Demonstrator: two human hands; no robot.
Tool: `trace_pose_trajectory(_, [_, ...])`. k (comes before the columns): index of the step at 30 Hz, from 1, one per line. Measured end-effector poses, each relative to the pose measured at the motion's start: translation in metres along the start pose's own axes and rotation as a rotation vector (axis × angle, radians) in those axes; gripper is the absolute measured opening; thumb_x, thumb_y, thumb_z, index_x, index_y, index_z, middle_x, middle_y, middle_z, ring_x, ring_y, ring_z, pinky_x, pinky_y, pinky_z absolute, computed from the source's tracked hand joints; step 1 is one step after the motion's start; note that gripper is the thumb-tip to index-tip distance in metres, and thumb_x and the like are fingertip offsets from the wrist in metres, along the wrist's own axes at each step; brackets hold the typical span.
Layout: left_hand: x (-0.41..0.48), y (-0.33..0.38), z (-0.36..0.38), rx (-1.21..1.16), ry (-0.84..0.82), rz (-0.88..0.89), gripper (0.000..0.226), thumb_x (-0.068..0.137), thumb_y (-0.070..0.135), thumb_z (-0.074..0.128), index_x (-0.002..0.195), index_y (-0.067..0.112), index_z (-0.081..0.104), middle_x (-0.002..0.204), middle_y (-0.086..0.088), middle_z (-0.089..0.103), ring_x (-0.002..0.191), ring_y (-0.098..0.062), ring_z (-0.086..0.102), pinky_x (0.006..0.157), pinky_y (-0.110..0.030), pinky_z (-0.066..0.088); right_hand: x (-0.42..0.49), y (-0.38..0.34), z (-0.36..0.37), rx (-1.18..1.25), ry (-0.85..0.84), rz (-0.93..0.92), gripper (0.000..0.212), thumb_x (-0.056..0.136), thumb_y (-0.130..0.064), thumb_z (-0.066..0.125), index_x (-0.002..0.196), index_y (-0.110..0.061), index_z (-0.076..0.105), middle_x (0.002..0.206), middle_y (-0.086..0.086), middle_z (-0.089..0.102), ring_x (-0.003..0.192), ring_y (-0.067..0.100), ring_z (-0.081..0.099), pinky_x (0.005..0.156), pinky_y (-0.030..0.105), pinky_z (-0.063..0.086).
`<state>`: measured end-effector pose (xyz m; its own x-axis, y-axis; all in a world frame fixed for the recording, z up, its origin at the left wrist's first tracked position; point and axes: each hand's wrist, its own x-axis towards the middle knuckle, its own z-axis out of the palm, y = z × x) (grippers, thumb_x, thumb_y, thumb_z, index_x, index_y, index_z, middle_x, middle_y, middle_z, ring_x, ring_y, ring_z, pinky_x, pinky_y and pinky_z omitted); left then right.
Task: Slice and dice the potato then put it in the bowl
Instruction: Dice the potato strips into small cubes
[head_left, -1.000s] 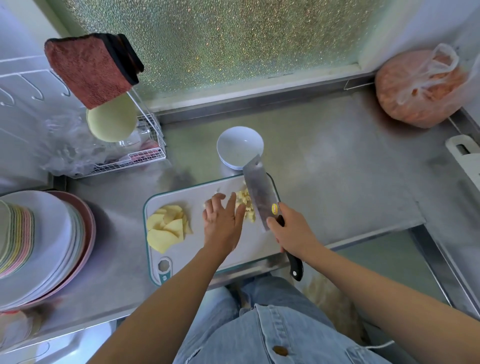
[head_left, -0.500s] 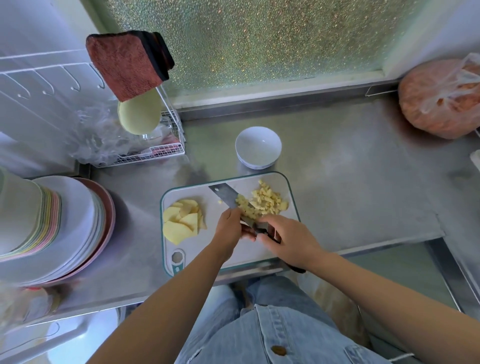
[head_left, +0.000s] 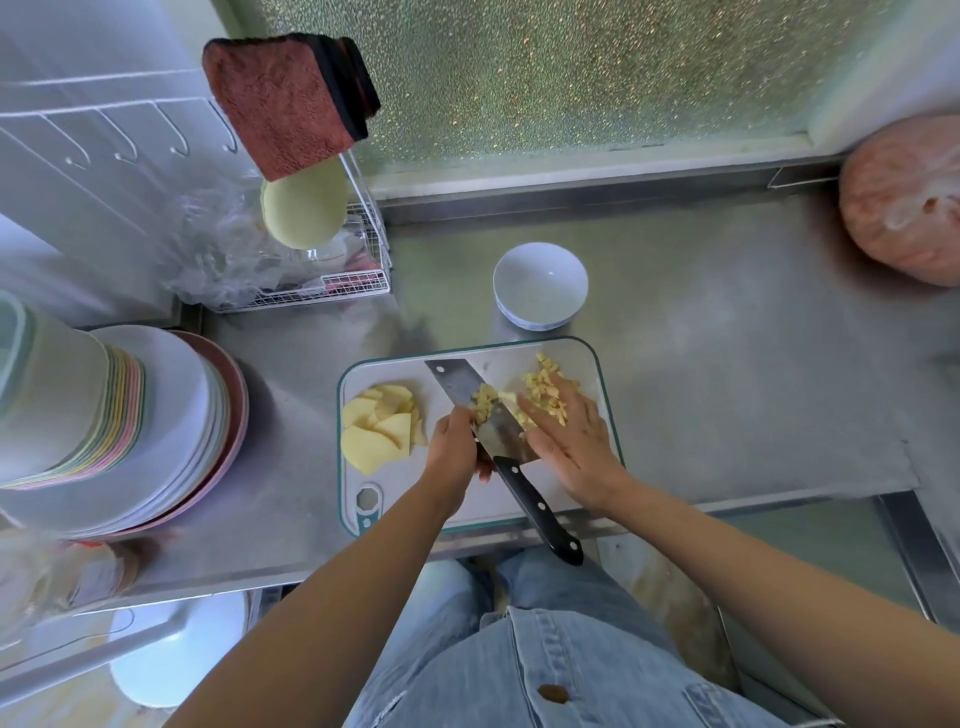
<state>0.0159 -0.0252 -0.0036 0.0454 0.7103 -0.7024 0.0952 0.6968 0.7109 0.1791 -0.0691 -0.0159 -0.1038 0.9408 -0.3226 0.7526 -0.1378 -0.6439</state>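
Pink bag (head_left: 904, 208) cut by right edge, diced potato (head_left: 540, 385) partly under right hand (head_left: 571, 441).

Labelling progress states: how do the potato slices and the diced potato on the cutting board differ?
Cut: the potato slices are broad flat pieces; the diced potato is small cubes. Place: slices lie left on the cutting board, dice right. Contact: slices lie untouched; the right hand rests on the dice, with some on the knife blade. Both are pale yellow, neither in the bowl.
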Motion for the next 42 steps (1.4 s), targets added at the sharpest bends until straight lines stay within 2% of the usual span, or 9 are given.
trace_pose_trajectory(3, [0.006,-0.003,-0.004,-0.035,0.052,-0.056,0.031,0.095,0.024,0.029,0.093,0.002,0.051,0.061,-0.015,0.053,0.037,-0.021,0.04,0.048,-0.029,0.033,-0.006,-0.006,0.003,-0.016,-0.072,-0.161,0.05,0.091,-0.059,0.014,0.14,-0.057,0.025,0.158,-0.012,-0.006,0.145,0.014,-0.006,0.115,0.036,-0.001])
trace_pose_trajectory(9, [0.007,-0.001,-0.006,-0.098,0.092,-0.073,0.024,0.094,0.023,0.03,0.088,0.006,0.046,0.051,-0.009,0.048,0.037,-0.02,0.037,0.045,-0.027,0.028,-0.007,-0.003,-0.004,0.071,-0.062,0.011,0.054,0.084,-0.065,0.01,0.138,-0.06,0.016,0.157,-0.017,-0.007,0.144,0.011,-0.007,0.117,0.044,0.0])
trace_pose_trajectory(12, [0.006,0.001,-0.006,-0.105,0.092,-0.053,0.027,0.094,0.023,0.029,0.082,0.006,0.047,0.05,-0.008,0.048,0.037,-0.019,0.036,0.045,-0.027,0.027,-0.009,-0.006,-0.003,0.011,-0.098,-0.123,0.051,0.089,-0.06,0.013,0.139,-0.058,0.027,0.157,-0.015,-0.004,0.143,0.009,-0.006,0.113,0.036,-0.001])
trace_pose_trajectory(17, [0.0,0.002,-0.006,-0.09,0.073,-0.002,0.032,0.096,0.019,0.027,0.073,0.008,0.045,0.051,-0.01,0.047,0.038,-0.019,0.035,0.043,-0.026,0.027,-0.002,-0.003,-0.003,0.052,0.018,0.021,0.051,0.092,-0.054,0.026,0.138,-0.041,0.042,0.155,0.002,0.017,0.142,0.021,0.012,0.115,0.042,0.011])
trace_pose_trajectory(23, [-0.002,0.003,-0.005,-0.133,0.071,-0.044,0.029,0.097,0.024,0.032,0.081,0.008,0.049,0.053,-0.006,0.048,0.041,-0.018,0.038,0.045,-0.027,0.029,-0.002,-0.023,-0.003,0.607,-0.15,0.133,0.05,0.097,-0.021,0.053,0.142,-0.032,0.036,0.085,0.012,0.061,0.083,0.015,0.06,0.083,0.02,0.04])
trace_pose_trajectory(29, [-0.017,0.005,-0.009,-0.077,-0.191,0.064,0.019,0.094,0.003,0.038,0.091,0.012,0.053,0.058,0.006,0.062,0.059,-0.014,0.054,0.054,-0.025,0.043,0.005,-0.023,-0.009,0.798,-0.092,0.252,0.067,0.088,-0.001,0.061,0.142,-0.026,0.033,0.082,0.015,0.065,0.064,0.01,0.059,0.063,0.013,0.046])
trace_pose_trajectory(33, [-0.019,0.004,-0.014,-0.033,-0.248,0.115,0.014,0.092,-0.004,0.043,0.088,0.004,0.054,0.066,-0.007,0.06,0.051,-0.015,0.052,0.051,-0.023,0.044,0.006,-0.02,-0.01,0.56,-0.07,0.178,0.058,0.095,-0.017,0.055,0.147,-0.024,0.029,0.092,0.015,0.063,0.081,0.018,0.06,0.076,0.021,0.047])
trace_pose_trajectory(37, [-0.018,0.001,-0.015,-0.068,-0.228,0.082,0.013,0.093,-0.003,0.043,0.086,0.0,0.054,0.067,-0.017,0.057,0.046,-0.021,0.047,0.05,-0.028,0.044,0.012,-0.02,-0.003,0.218,0.044,-0.184,0.048,0.098,-0.053,0.026,0.142,-0.038,0.035,0.144,0.003,0.041,0.134,0.014,0.032,0.115,0.032,0.021])
trace_pose_trajectory(42, [-0.02,-0.003,-0.018,-0.007,-0.261,0.106,0.017,0.097,0.006,0.043,0.093,-0.002,0.058,0.062,-0.01,0.061,0.047,-0.022,0.05,0.052,-0.029,0.042,0.015,-0.039,0.002,0.038,-0.125,-0.229,0.048,0.081,-0.077,0.001,0.121,-0.073,0.026,0.158,-0.016,-0.003,0.143,0.007,-0.007,0.113,0.035,-0.007])
